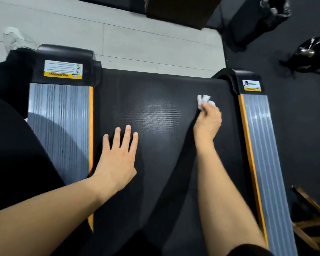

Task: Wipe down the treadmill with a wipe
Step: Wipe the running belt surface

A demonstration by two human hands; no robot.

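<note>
View from above the rear end of a treadmill (pixel 155 163). The black textured belt (pixel 155 115) runs between two grey ribbed side rails, left (pixel 59 126) and right (pixel 262 145), each edged in yellow; a glossy patch of reflected light sits at mid-belt. The left rail's black end cap carries a yellow warning label (pixel 63 69); the right cap bears a smaller sticker (pixel 251 85). The left hand (pixel 116 159) lies flat on the belt, fingers straight and spread. The right hand (pixel 208 121) pinches a crumpled white wipe (pixel 204 102) in curled fingers against the belt near its right edge. Beyond the belt lies a pale tiled floor (pixel 118 34); to the right, dark flooring with a black bag (pixel 310 54) and a bin lined in black plastic (pixel 262 17).
</note>
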